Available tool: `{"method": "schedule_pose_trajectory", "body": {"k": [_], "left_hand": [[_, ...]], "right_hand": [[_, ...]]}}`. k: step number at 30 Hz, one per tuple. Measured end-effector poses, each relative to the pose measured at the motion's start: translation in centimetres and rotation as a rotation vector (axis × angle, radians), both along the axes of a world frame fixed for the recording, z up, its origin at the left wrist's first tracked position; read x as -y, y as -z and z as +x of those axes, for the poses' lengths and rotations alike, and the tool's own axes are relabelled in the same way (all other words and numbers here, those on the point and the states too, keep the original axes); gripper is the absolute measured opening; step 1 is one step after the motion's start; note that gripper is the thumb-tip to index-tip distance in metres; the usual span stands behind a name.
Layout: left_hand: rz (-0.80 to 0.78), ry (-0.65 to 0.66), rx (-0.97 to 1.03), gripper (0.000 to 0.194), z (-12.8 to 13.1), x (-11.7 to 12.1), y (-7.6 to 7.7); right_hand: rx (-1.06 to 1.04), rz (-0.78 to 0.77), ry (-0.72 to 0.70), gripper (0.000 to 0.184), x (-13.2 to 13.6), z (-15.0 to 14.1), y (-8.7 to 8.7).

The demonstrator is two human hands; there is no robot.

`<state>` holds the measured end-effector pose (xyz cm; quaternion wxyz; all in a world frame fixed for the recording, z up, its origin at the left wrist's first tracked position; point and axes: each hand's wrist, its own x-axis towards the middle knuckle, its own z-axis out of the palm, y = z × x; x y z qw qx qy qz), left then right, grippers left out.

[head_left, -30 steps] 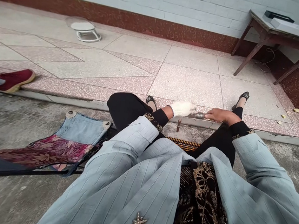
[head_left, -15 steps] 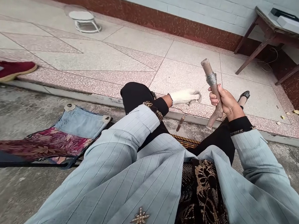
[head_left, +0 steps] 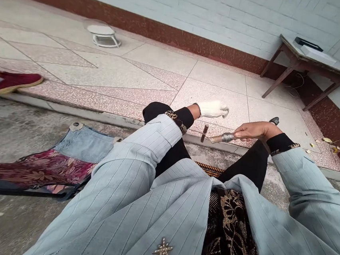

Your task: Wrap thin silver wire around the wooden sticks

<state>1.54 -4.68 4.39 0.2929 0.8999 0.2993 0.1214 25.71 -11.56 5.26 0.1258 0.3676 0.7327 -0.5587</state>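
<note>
My right hand [head_left: 250, 131] is wrapped round a wooden stick [head_left: 217, 139], which lies nearly level with its bare end pointing left. Silvery wire [head_left: 228, 137] is coiled round the stick just beyond my fingers. To the left, my left hand [head_left: 213, 108] wears a white knitted glove, its fingers curled together over thin wire. The strand itself hardly shows against the pale floor. Below the glove, a short brown rod [head_left: 204, 133] stands upright by the step's edge, close to the stick's tip and apart from both hands.
A woven seat edge [head_left: 209, 169] shows between my knees. At left are a folding chair [head_left: 77, 150] with denim and floral cloth and another person's red shoe [head_left: 18, 81]. A white stool [head_left: 102, 31] and a wooden table [head_left: 302, 60] stand on the raised tiled floor.
My right hand has tipped the stick from steeply upright to nearly level, swinging its wire-wound end down and left. My gloved left hand stays about where it was. The view has shifted slightly.
</note>
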Motion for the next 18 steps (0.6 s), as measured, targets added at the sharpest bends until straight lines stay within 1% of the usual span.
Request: {"method": "schedule_pose_trajectory", "body": {"k": [2,3,6,8,9,10,11,12,13,14,16,18], "left_hand": [[0.008,-0.051,0.004,0.020,-0.2,0.3,-0.4],[0.003,-0.064,0.009,0.021,-0.3,0.5,-0.5],[-0.023,-0.051,0.015,0.021,-0.3,1.2,-0.3],[-0.052,-0.023,0.022,0.022,-0.1,1.7,0.2],[-0.062,-0.009,0.028,0.023,0.0,1.8,0.6],[-0.067,-0.001,0.036,0.025,0.2,1.8,1.0],[-0.089,0.018,0.034,0.027,0.2,1.7,1.4],[-0.154,0.041,0.050,0.026,0.2,1.5,1.9],[-0.197,0.042,0.073,0.025,0.2,1.2,2.3],[-0.204,0.033,0.082,0.024,0.1,0.9,2.7],[-0.200,-0.002,0.103,0.021,-0.2,0.3,3.4],[-0.211,-0.049,0.141,0.019,-0.5,-0.1,3.8]], "right_hand": [[0.083,0.076,0.101,0.050,-1.1,1.1,0.5],[0.114,0.130,0.192,0.051,-1.6,1.6,0.8],[0.156,0.336,0.568,0.040,-2.6,2.3,1.4],[0.078,0.391,0.804,0.032,-2.7,2.0,1.5],[-0.012,0.374,0.886,0.031,-2.6,1.7,1.5],[-0.130,0.334,0.936,0.030,-2.4,1.3,1.3],[-0.257,0.282,0.956,0.030,-2.2,0.9,1.1],[-0.376,0.228,0.949,0.031,-2.0,0.6,0.8],[-0.471,0.181,0.923,0.032,-1.7,0.4,0.5],[-0.534,0.145,0.885,0.034,-1.5,0.1,0.2],[-0.583,0.095,0.790,0.039,-1.1,-0.2,-0.4],[-0.589,0.063,0.691,0.042,-0.9,-0.5,-0.8]]}}
